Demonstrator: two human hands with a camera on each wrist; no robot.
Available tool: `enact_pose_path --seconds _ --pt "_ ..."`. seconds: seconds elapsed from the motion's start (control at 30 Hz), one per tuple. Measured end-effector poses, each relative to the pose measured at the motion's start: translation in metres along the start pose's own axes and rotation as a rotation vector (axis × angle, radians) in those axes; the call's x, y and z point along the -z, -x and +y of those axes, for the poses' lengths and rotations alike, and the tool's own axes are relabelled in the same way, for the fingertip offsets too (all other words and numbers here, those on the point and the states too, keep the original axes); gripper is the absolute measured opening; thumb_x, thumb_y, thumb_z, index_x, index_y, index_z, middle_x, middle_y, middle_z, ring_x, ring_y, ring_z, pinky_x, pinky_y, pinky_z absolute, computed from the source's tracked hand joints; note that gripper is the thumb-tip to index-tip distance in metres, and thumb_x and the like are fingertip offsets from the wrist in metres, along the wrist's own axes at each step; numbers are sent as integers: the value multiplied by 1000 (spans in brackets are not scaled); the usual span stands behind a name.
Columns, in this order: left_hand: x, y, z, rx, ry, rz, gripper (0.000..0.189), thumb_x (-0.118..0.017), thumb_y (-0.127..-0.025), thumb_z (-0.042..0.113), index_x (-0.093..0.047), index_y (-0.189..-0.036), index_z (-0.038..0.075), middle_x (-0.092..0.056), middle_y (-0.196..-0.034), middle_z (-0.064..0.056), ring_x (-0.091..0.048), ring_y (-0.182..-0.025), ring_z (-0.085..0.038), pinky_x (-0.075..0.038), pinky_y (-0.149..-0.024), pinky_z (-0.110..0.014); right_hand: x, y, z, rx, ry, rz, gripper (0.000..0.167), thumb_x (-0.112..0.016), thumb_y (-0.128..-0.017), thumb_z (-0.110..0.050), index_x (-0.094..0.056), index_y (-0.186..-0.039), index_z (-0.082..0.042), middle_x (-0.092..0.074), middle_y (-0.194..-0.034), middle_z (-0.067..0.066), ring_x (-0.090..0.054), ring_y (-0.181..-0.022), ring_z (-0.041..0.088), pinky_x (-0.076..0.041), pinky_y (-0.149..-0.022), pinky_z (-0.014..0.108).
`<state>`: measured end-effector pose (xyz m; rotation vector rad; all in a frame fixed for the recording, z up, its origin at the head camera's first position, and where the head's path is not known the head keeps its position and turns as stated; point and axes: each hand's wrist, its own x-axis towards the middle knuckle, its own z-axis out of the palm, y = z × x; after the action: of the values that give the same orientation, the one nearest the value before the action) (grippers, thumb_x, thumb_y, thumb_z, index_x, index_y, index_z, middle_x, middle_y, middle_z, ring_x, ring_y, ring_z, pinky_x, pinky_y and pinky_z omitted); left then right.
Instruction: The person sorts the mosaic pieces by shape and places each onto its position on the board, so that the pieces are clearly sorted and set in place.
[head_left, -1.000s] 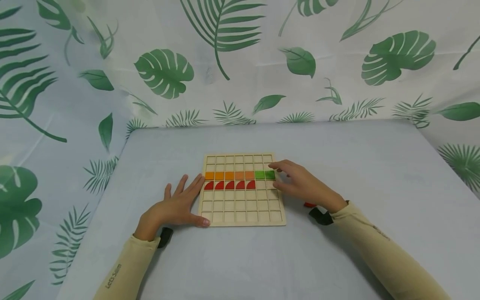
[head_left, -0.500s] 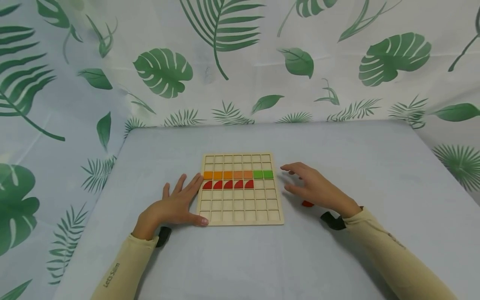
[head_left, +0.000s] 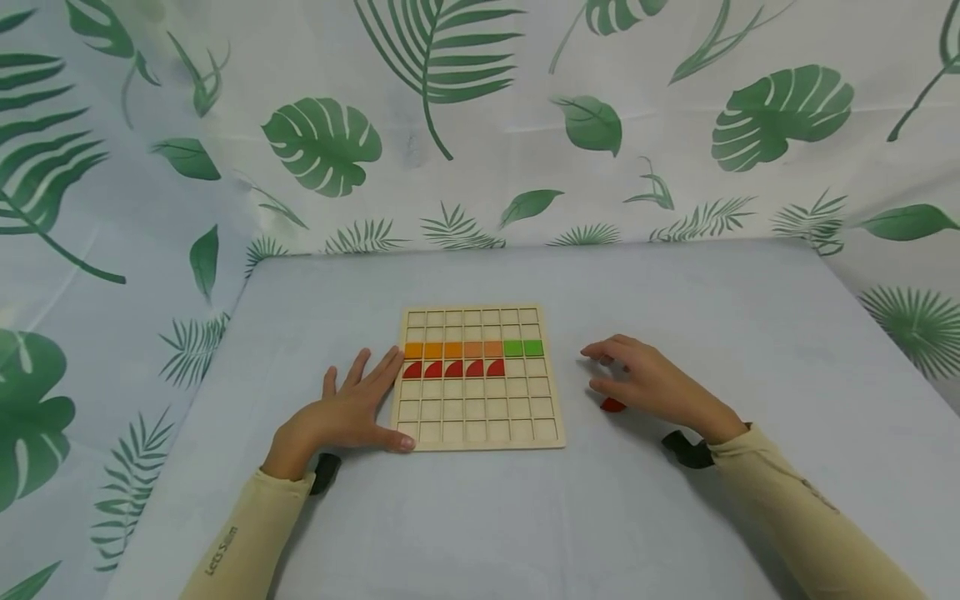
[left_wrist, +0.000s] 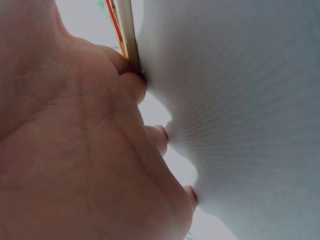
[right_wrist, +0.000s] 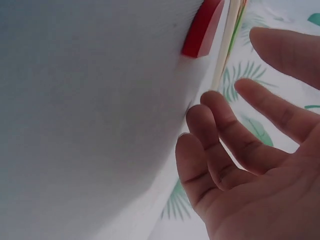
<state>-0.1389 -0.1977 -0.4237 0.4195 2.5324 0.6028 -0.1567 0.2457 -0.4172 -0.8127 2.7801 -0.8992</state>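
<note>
A wooden grid board [head_left: 476, 410] lies on the table, its third row filled with orange, peach and green square tiles [head_left: 522, 348]. Below them, several red quarter-circle tiles [head_left: 453, 369] sit in the fourth row from the left. My left hand [head_left: 341, 421] rests with spread fingers against the board's left edge, thumb at the lower left corner. Right of the board, my right hand [head_left: 648, 383] hovers over the table, fingers loosely bent with nothing between them. Under it lies a loose red piece [head_left: 612, 405]; in the right wrist view this red piece [right_wrist: 202, 30] stands apart from the fingertips.
A pale cloth covers the table [head_left: 480, 525]. Behind and at the sides hangs a white curtain [head_left: 480, 192] printed with green leaves. Dark wrist straps [head_left: 687, 451] show under both forearms, which wear beige sleeves.
My right hand has drawn back from the board's right edge, moving right and slightly nearer, and the loose red piece shows more. My left hand stays against the board.
</note>
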Motion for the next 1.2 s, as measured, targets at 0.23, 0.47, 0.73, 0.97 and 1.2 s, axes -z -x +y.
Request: enact_pose_path --seconds 0.23,0.47,0.73,0.97,1.2 --pt "0 0 0 -8 3 2 135 -89 -81 61 -5 -173 9 2 -180 -11 16 -161 -44 13 -117 -76 1 5 6 10 7 -16 34 -81 -96 -11 -73 -128 -2 -68 -121 8 -61 -109 26 -53 -90 50" --pt "0 1 -1 -13 2 1 135 -88 -81 62 -4 -173 10 2 -180 -10 17 -161 -43 14 -117 -76 4 10 6 25 3 -21 31 -81 -96 -12 -75 -125 -3 -68 -122 8 -62 -113 30 -52 -94 54" --pt "-1 1 -1 -18 -1 2 136 -88 -81 63 -4 -173 10 2 -180 -10 17 -161 -43 14 -117 -75 6 14 8 36 12 -37 28 -82 -96 -15 -77 -123 -8 -66 -120 5 -59 -113 28 -50 -94 52" --pt "-1 1 -1 -23 4 7 135 -88 -81 62 -5 -173 9 2 -180 -10 17 -161 -43 14 -117 -75 7 17 7 13 15 -54 31 -84 -94 -17 -77 -123 -9 -65 -120 6 -59 -115 29 -50 -95 53" --pt "-1 1 0 -15 4 3 135 -88 -81 63 -5 -173 9 2 -180 -11 17 -161 -43 14 -117 -75 8 18 6 12 27 -75 32 -89 -90 -14 -77 -120 -12 -63 -123 6 -57 -118 31 -50 -98 55"
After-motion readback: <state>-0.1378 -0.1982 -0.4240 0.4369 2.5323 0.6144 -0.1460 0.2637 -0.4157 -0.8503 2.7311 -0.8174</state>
